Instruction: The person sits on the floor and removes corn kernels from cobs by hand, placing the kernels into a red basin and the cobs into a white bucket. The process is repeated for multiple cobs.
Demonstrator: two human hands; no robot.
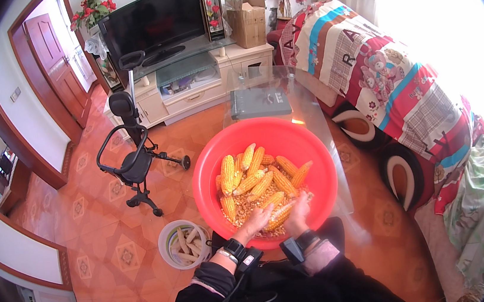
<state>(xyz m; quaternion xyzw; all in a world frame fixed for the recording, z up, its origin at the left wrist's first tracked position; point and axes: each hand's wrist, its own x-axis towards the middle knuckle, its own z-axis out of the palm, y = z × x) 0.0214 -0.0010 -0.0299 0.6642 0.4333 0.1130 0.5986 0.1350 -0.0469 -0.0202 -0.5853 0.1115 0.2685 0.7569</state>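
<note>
In front of me stands a large red plastic basin (207,164) with loose corn kernels (245,209) over its bottom. Several yellow ears of dried corn (227,175) lie on the kernels, mostly towards the far side. Low over the near part of the basin, an ear of corn (278,216) slants between my two hands. My left hand (254,222) has hold of its lower left end, and my right hand (298,216) grips it at the upper right. The fingers partly cover this ear, so its ends are hidden.
A white bucket (164,251) with several bare corncobs (184,241) stands on the floor, left of the basin. Beyond it is a black wheeled seat frame (136,163). A glass table (307,98) carries a grey box (259,102). The covered sofa (377,77) runs along the right.
</note>
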